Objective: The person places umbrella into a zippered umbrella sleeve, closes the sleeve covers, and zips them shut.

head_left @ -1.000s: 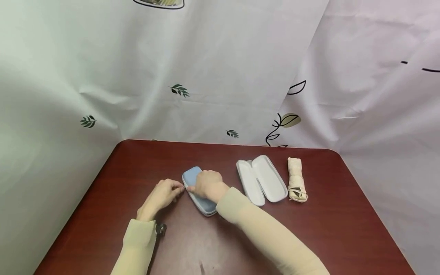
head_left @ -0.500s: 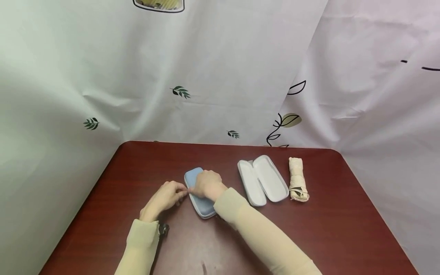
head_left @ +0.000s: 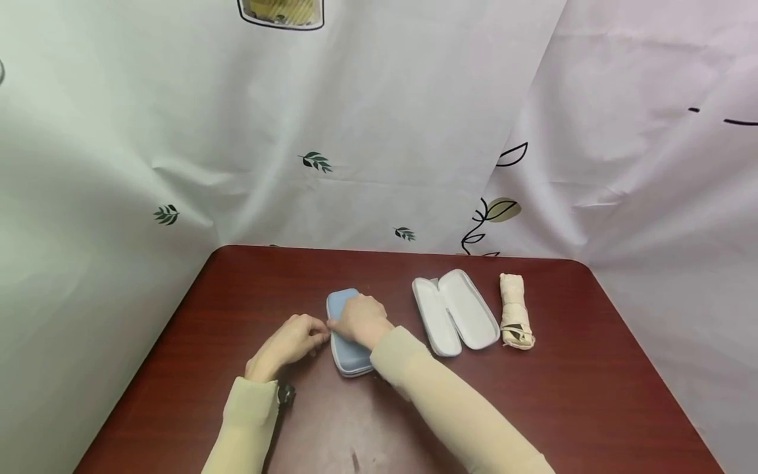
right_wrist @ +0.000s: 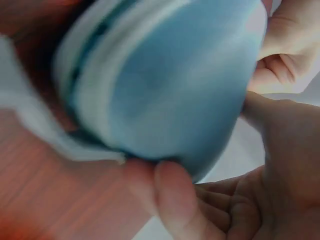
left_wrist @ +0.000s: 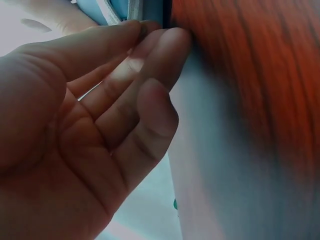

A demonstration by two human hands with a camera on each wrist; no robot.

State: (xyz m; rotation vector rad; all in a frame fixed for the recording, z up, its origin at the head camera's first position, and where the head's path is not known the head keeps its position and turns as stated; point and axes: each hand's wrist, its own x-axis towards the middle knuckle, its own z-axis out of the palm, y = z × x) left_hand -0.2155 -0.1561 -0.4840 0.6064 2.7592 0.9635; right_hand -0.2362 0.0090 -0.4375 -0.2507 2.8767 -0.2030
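A light blue zip case with a pale zipper edge lies on the table in the head view. My right hand grips it from above, its thumb at the left edge. In the right wrist view the fingertips curl against the side of the blue shell. My left hand is at the case's left edge; its thumb and index finger pinch at the zipper, probably on the pull, which the fingertips hide. The other left fingers are loosely bent.
Right of the blue case lies an opened case with white lining. Beyond it is a cream cloth roll tied with a cord. All rest on a dark red wooden table, with white printed sheeting hanging behind and at the sides.
The blue case has turned slightly under my right hand. My left fingertips have shifted a little along its left edge toward the near end. The whole head view has drifted slightly.
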